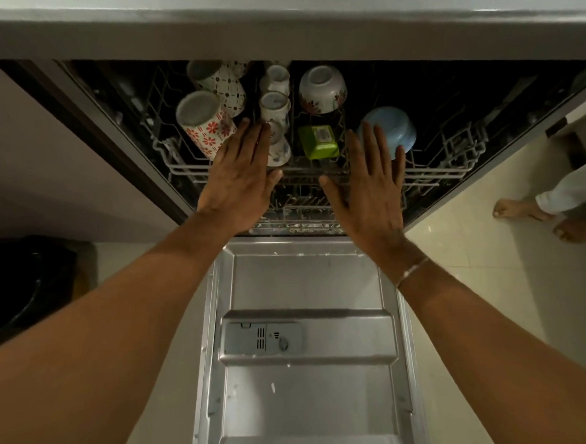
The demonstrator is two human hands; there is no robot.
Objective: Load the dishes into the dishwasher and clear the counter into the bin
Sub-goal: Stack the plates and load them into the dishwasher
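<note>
A red-flowered mug, a lattice-patterned mug, small white cups, a floral bowl, a green container and a blue bowl are held in the dishwasher's wire upper rack, beneath a grey counter.

I count two big patterned mugs: a red-flower mug and a dotted mug. A third one perhaps shows behind them, but I cannot tell. In the middle row there are three small white cups: the back cup, the middle cup and the front cup. There are two bowls, one white bowl and one blue bowl, and one green container. I see two hands, the left hand and the right hand. There is one dark bin, and two bare feet of another person.
</note>
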